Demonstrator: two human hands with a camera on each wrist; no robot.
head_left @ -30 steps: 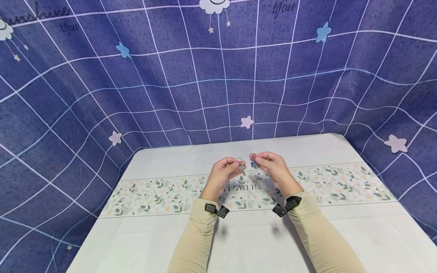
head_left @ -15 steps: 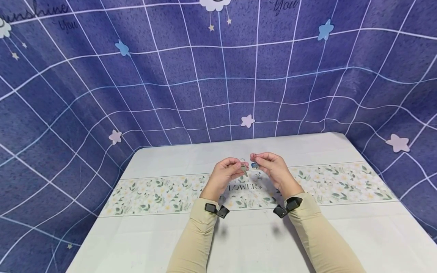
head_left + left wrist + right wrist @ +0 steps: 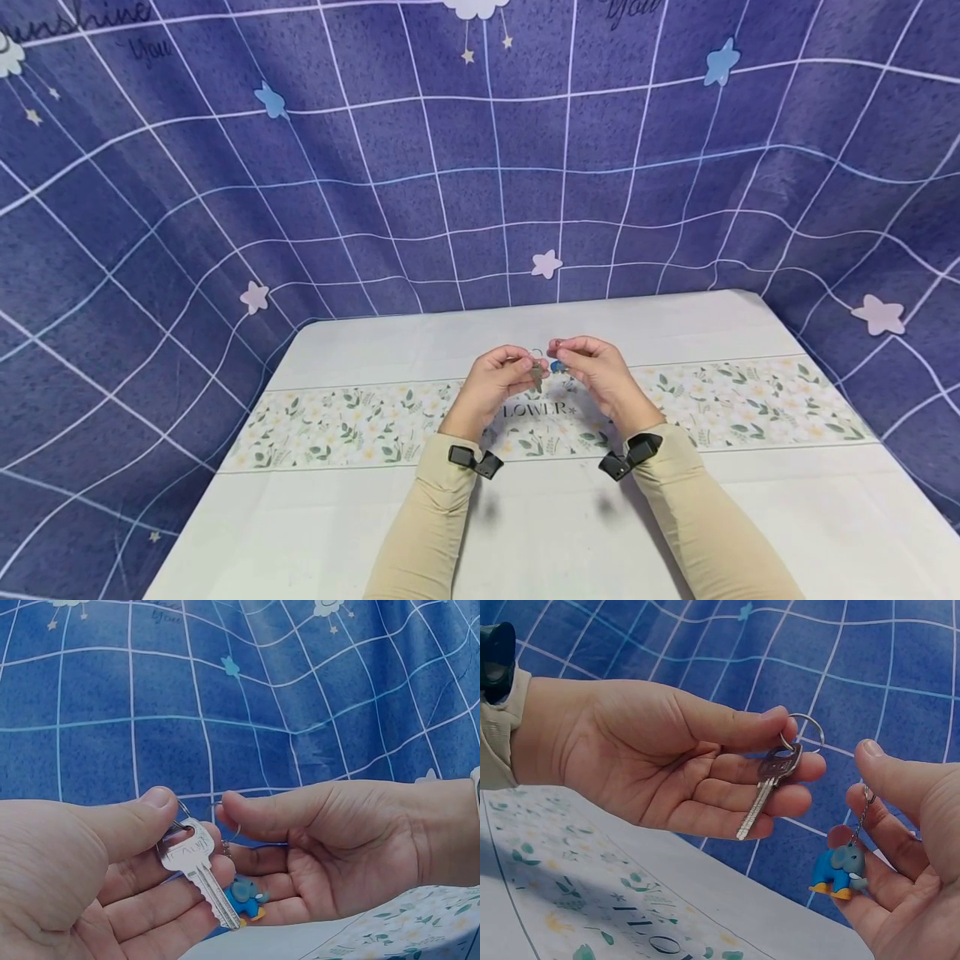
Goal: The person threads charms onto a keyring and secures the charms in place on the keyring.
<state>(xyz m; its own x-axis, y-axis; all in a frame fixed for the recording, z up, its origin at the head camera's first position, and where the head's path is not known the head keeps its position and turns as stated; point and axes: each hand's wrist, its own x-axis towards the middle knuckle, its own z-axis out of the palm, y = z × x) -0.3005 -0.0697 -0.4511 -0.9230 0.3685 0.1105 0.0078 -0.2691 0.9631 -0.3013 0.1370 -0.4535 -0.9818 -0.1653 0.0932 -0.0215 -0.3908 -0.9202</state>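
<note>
My left hand (image 3: 491, 387) pinches a metal key ring (image 3: 823, 733) between thumb and index finger. From that ring a silver key (image 3: 201, 870) hangs, blade down, in front of the curled fingers. Facing it, my right hand (image 3: 606, 382) pinches the top of an elephant keychain (image 3: 840, 868) by its small ring and chain. The elephant is grey-headed with a blue body and yellow feet, and it dangles against the lower fingers. Both hands are raised above the table, fingertips close together. In the right wrist view a gap shows between the key ring and the keychain's chain.
Below the hands lies a white tablecloth (image 3: 540, 525) with a floral band (image 3: 322, 429) across it. A blue grid-patterned curtain (image 3: 405, 200) hangs behind the table and along its sides. Black camera mounts sit on both beige sleeves.
My left hand has moved slightly right, bringing the key and ring nearer the right hand. The key swings to hang straighter. The right hand stays almost in place, still holding the elephant keychain.
</note>
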